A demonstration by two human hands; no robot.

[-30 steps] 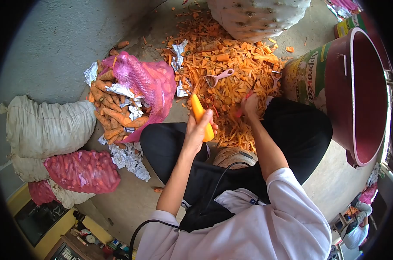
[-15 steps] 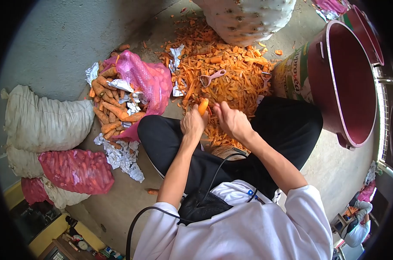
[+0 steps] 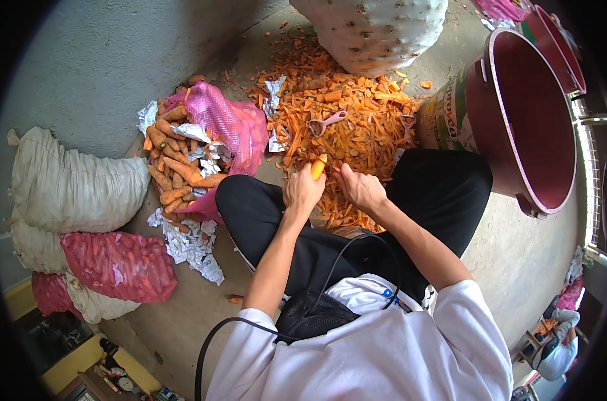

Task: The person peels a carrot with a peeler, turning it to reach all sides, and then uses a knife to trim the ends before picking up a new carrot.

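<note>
My left hand (image 3: 303, 192) is closed around a carrot (image 3: 319, 166), whose orange end sticks up past the fingers. Just to its right, my right hand (image 3: 362, 189) is closed too; something small and pinkish shows at its fingertips, too hidden to make out. Both hands are above a heap of orange peelings (image 3: 357, 137) on the floor between my knees. A pink peeler (image 3: 329, 123) lies on the heap, beyond the hands. Unpeeled carrots (image 3: 176, 160) spill from a pink mesh bag (image 3: 233, 130) at the left.
A large maroon tub (image 3: 487, 100) leans at the right beside a printed sack (image 3: 448, 117). A white sack (image 3: 377, 33) stands beyond the peelings. White sacks (image 3: 79, 184) and a red mesh bag of carrots (image 3: 119, 264) lie at the left. Crumpled paper (image 3: 190, 247) is near my left knee.
The carrot in my left hand is turned slightly and shows more of its end. My right hand has shifted a little. The whole view has moved slightly.
</note>
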